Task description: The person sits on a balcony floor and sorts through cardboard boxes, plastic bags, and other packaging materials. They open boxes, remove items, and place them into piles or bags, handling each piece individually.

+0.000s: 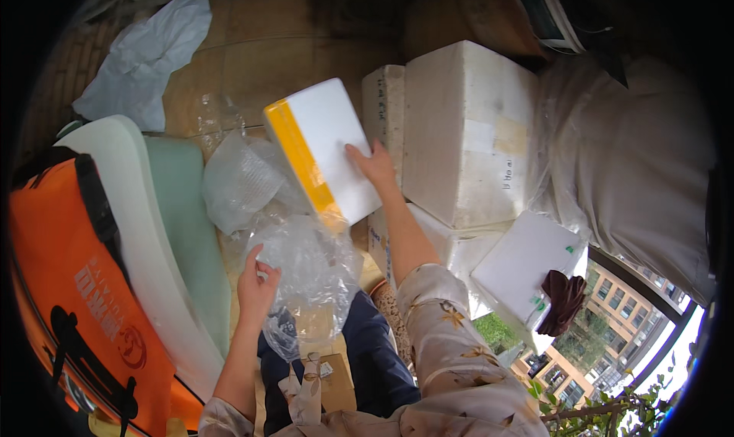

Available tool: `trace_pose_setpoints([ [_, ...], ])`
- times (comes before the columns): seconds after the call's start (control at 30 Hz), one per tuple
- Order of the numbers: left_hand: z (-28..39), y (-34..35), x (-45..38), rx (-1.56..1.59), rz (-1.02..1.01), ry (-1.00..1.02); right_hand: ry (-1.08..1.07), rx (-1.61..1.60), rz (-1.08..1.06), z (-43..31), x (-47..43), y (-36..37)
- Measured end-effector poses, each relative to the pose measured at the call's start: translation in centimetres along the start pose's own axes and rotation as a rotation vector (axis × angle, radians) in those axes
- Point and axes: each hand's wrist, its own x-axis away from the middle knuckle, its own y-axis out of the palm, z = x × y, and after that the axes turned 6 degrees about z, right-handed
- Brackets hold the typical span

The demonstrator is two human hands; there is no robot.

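Observation:
A white box with a yellow side (332, 150) is tilted in front of me, and my right hand (375, 164) grips it at its right edge, thumb on the white face. Clear plastic wrapping (307, 265) hangs below the box's lower end, over my lap. My left hand (258, 282) is at the wrapping's left edge, fingers curled; whether it pinches the film I cannot tell. More clear plastic with bubble wrap (243, 179) lies left of the box. Between my legs, low in the view, is a brown cardboard box (338, 382).
Foam boxes (487, 133) are stacked at the right; a white foam piece (524, 265) carries a dark cloth scrunchie (562, 302). An orange bag (74, 265) and a pale green plastic container (186, 225) stand left. A white plastic bag (149, 58) lies on the tiled floor. A window is lower right.

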Motion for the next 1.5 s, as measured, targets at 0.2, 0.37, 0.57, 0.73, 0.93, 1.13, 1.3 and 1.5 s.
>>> trace_pose_setpoints([
  [0.2,0.8,8.7,-12.5,0.004,-0.235,-0.282,-0.035,-0.193,-0.060,0.8,4.2,1.5],
  [0.37,3.6,4.1,-8.3,0.127,-0.136,-0.131,-0.415,-0.174,0.176,-1.8,10.2,-3.7],
  [0.57,18.9,2.7,4.9,0.783,-0.043,0.008,-0.290,-0.753,0.140,-3.3,16.0,-19.1],
  [0.73,31.8,6.7,9.4,0.248,-0.474,0.584,-0.083,-0.674,0.383,-2.2,15.2,-34.4],
  [0.93,35.7,15.0,8.4,0.197,-0.690,0.737,-0.555,-0.001,0.748,-6.1,17.2,-38.6],
  [1.13,21.8,7.7,10.7,-0.008,-0.792,0.398,-0.922,0.484,0.438,-10.9,13.3,-30.1],
  [1.3,7.3,-1.5,15.2,0.111,-0.500,-0.187,-0.921,0.799,0.194,-7.0,12.5,-30.7],
  [1.5,1.2,-8.2,26.5,0.061,-0.290,-0.477,-0.871,0.720,0.354,-5.2,14.9,-28.5],
])
